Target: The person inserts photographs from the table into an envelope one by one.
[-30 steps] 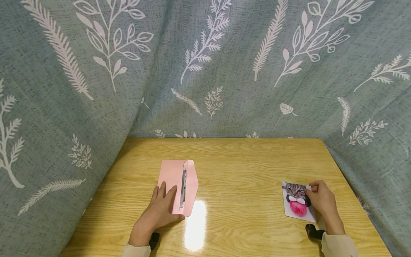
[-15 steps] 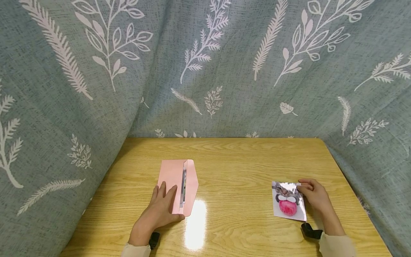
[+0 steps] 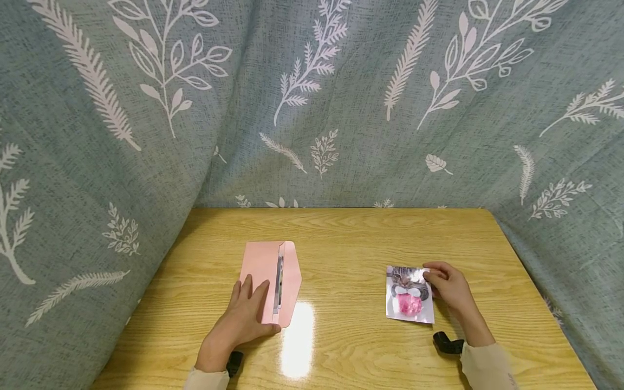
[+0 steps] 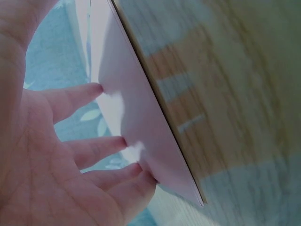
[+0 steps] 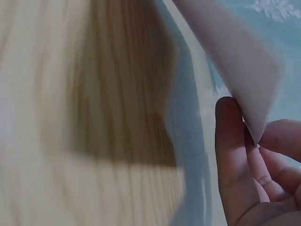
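Observation:
A pink envelope [image 3: 258, 260] lies on the table at the left, its pointed flap [image 3: 291, 287] folded out to the right. Printed cards [image 3: 279, 281] show in its opening. My left hand [image 3: 239, 319] rests on the envelope with spread, nearly straight fingers; in the left wrist view the fingertips [image 4: 123, 141] touch its face. To the right, my right hand [image 3: 450, 287] pinches a photo card [image 3: 408, 295] with a cat and a pink ball on it by its right edge. The right wrist view shows the pale back of the card [image 5: 244, 56] between thumb and fingers, raised off the table.
The wooden table [image 3: 341, 254] lies under both hands, with a bright light reflection [image 3: 297, 341] near its front middle. A grey-green curtain [image 3: 312, 108] with white leaf prints hangs behind the table and along both sides.
My right hand has carried the photo card leftward and slightly away from me, toward the envelope. The left hand and the envelope have stayed in place.

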Available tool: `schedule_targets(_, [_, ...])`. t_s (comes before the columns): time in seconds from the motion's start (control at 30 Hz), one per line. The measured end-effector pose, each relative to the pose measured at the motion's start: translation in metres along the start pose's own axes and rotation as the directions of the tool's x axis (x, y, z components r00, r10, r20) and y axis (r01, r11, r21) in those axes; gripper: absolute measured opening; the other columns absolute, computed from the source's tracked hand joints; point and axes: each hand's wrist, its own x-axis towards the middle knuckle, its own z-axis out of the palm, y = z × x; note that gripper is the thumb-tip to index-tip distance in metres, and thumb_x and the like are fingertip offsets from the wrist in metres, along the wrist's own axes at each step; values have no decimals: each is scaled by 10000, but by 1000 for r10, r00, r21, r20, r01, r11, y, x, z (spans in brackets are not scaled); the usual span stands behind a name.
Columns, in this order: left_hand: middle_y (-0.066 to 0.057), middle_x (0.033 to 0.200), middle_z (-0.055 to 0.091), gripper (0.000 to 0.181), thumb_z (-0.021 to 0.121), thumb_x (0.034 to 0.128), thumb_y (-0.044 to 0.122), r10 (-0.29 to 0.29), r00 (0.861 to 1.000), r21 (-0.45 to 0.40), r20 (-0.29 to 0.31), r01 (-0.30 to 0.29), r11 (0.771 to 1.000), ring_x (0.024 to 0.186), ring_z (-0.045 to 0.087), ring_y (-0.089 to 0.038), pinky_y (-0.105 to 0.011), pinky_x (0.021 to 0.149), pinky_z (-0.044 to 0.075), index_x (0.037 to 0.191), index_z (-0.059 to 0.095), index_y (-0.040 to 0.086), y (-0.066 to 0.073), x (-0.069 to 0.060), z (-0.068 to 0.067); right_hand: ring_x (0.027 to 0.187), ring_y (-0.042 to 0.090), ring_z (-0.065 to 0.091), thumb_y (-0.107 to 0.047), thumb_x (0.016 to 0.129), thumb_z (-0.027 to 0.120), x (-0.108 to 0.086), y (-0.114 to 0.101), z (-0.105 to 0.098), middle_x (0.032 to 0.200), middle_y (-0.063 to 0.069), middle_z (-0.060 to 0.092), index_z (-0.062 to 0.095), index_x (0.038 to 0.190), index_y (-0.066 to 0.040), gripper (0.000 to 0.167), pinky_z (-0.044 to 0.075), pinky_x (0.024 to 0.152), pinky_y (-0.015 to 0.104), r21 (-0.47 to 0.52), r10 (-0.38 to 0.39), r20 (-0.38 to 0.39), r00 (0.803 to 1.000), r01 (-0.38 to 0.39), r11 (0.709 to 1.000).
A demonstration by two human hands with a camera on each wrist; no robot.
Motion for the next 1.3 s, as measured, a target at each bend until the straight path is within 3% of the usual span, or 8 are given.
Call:
schedule_targets(0.5, [-328, 1603, 80, 1083, 884, 701, 524, 3, 1000, 2, -13, -3, 1000, 1435, 21, -576, -739, 1007, 300, 1554, 368, 100, -1, 0, 1, 689, 118, 566, -66, 1006, 601, 17, -20, 55, 941, 97, 639, 543, 1294, 100, 337, 534, 585, 278, 78, -38, 51, 998, 33, 996])
schedule_targets(1.07, [-333, 1599, 90, 1085, 891, 693, 517, 6, 1000, 7, -19, -6, 1000, 1435, 29, -575, -730, 1010, 308, 1551, 373, 100, 0, 0, 1, 679, 138, 642, -28, 976, 628, 43, -53, 129, 913, 108, 648, 590, 1241, 89, 291, 542, 559, 286, 114, -62, 51, 997, 56, 992])
schedule_targets(1.3, [-330, 1600, 92, 1095, 891, 686, 526, -5, 1000, 4, -14, 5, 1000, 1437, 33, -572, -733, 1014, 299, 1552, 372, 103, 0, 1, 1, 671, 139, 635, -36, 965, 643, 55, -52, 162, 907, 102, 638, 610, 1232, 76, 292, 560, 555, 292, 151, -58, 50, 997, 50, 987])
